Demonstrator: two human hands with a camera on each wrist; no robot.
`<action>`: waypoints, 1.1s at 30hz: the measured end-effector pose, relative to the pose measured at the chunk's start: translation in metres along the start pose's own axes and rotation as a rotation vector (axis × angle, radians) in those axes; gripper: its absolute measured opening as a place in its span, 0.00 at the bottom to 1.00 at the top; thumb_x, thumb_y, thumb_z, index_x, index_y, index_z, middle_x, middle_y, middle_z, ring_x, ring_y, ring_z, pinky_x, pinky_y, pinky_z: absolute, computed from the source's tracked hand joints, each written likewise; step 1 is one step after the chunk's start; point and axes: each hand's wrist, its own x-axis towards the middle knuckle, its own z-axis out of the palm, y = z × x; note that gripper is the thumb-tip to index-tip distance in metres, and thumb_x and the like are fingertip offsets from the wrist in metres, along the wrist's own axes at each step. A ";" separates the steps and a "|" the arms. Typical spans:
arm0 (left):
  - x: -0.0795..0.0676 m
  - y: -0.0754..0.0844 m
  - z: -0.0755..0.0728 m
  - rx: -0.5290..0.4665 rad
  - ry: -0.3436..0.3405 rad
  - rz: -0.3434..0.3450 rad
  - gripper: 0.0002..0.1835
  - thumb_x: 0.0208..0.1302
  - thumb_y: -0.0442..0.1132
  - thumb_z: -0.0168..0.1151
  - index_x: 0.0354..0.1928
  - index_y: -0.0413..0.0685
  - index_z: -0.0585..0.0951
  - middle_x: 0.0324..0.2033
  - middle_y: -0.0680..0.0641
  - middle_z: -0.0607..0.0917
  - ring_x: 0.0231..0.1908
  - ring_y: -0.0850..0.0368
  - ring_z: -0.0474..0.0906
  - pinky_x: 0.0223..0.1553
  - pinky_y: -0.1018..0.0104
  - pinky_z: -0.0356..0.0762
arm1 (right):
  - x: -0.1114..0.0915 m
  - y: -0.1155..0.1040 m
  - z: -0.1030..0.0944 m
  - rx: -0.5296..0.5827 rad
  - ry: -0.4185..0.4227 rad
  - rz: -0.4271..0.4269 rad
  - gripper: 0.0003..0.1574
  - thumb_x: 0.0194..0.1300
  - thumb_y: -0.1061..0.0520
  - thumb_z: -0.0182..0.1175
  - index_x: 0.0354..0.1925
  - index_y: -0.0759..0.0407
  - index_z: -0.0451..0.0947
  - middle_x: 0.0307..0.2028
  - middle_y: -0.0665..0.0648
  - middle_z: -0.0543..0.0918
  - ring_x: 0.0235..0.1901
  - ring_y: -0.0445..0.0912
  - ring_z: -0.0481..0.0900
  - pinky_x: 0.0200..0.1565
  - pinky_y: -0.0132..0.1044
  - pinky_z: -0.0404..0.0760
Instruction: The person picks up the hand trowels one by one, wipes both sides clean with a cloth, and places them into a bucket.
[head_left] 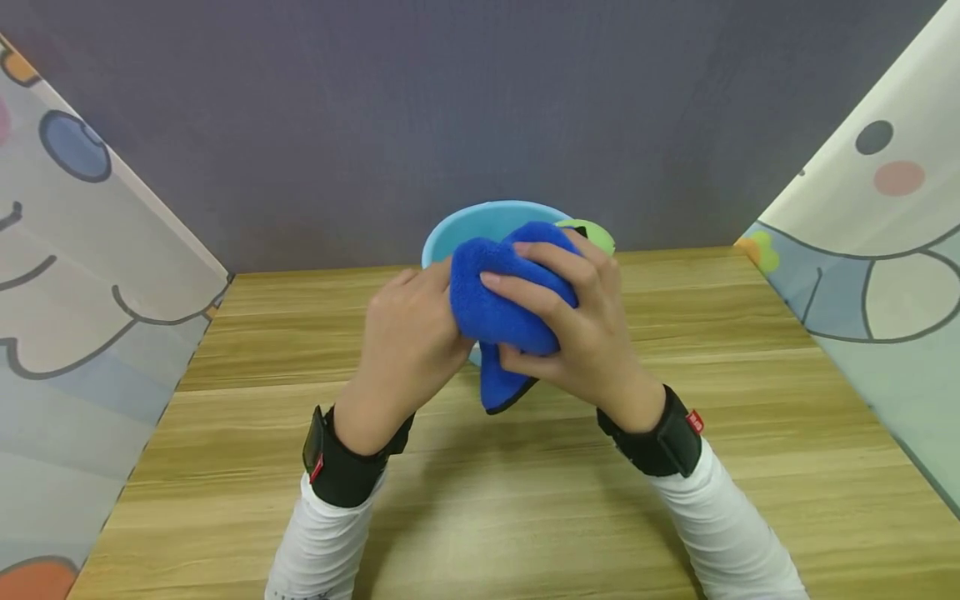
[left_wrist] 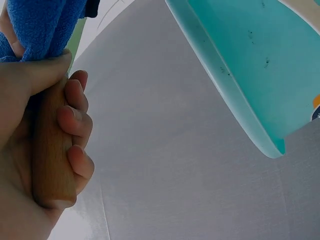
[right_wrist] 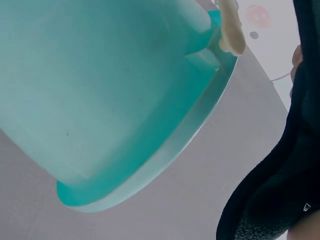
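Observation:
My left hand (head_left: 412, 333) grips a round wooden handle (left_wrist: 52, 150), its fingers curled round it and the thumb lying near the cloth. A blue fleecy cloth (head_left: 480, 312) with a dark hem is bunched above that handle. My right hand (head_left: 600, 325) holds the cloth, fingers bent over its front and thumb below. One corner of it hangs down between the hands. A light green piece (head_left: 596, 236) shows past the right hand; whether it belongs to the wooden-handled thing is hidden. In the right wrist view, dark cloth-like material (right_wrist: 270, 170) covers the right side.
A light blue bucket (head_left: 487, 218) stands just behind and below the hands, near the grey back wall (head_left: 480, 100). It has a cream handle (right_wrist: 231, 30) and dark specks on its side. The wood-grain table (head_left: 480, 517) lies between two cartoon-printed side panels (head_left: 862, 225).

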 end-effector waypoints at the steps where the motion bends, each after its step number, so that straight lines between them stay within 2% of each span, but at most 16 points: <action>1: 0.000 0.000 0.000 0.005 0.000 0.003 0.07 0.59 0.30 0.58 0.24 0.46 0.77 0.17 0.48 0.78 0.16 0.55 0.65 0.17 0.60 0.66 | 0.000 0.000 0.000 -0.008 -0.003 0.004 0.25 0.55 0.46 0.64 0.50 0.54 0.76 0.52 0.66 0.72 0.56 0.62 0.64 0.56 0.66 0.66; 5: 0.001 0.001 0.001 0.026 0.015 0.004 0.08 0.60 0.31 0.60 0.23 0.46 0.76 0.17 0.48 0.77 0.15 0.55 0.64 0.16 0.61 0.65 | 0.001 0.001 -0.001 -0.024 -0.003 0.013 0.25 0.55 0.46 0.64 0.51 0.53 0.76 0.52 0.66 0.72 0.56 0.63 0.65 0.56 0.65 0.67; 12: 0.001 0.002 0.001 0.040 0.032 0.004 0.10 0.61 0.32 0.59 0.22 0.46 0.74 0.16 0.48 0.76 0.15 0.55 0.63 0.16 0.61 0.64 | 0.002 0.005 0.001 -0.032 0.036 -0.007 0.27 0.50 0.47 0.65 0.49 0.53 0.77 0.51 0.67 0.72 0.55 0.64 0.67 0.54 0.64 0.68; 21: 0.003 0.001 0.001 0.045 0.048 0.010 0.10 0.59 0.32 0.60 0.21 0.46 0.75 0.16 0.48 0.77 0.14 0.54 0.63 0.16 0.61 0.64 | 0.002 0.006 -0.003 -0.031 0.014 0.021 0.27 0.55 0.44 0.63 0.51 0.51 0.75 0.53 0.66 0.71 0.57 0.65 0.65 0.56 0.65 0.67; 33: 0.002 0.002 0.000 0.067 0.045 0.009 0.10 0.56 0.31 0.59 0.19 0.46 0.73 0.15 0.48 0.75 0.14 0.54 0.63 0.16 0.60 0.63 | 0.003 0.007 -0.002 -0.023 0.037 0.021 0.27 0.53 0.44 0.63 0.50 0.53 0.75 0.52 0.67 0.72 0.56 0.65 0.65 0.56 0.65 0.67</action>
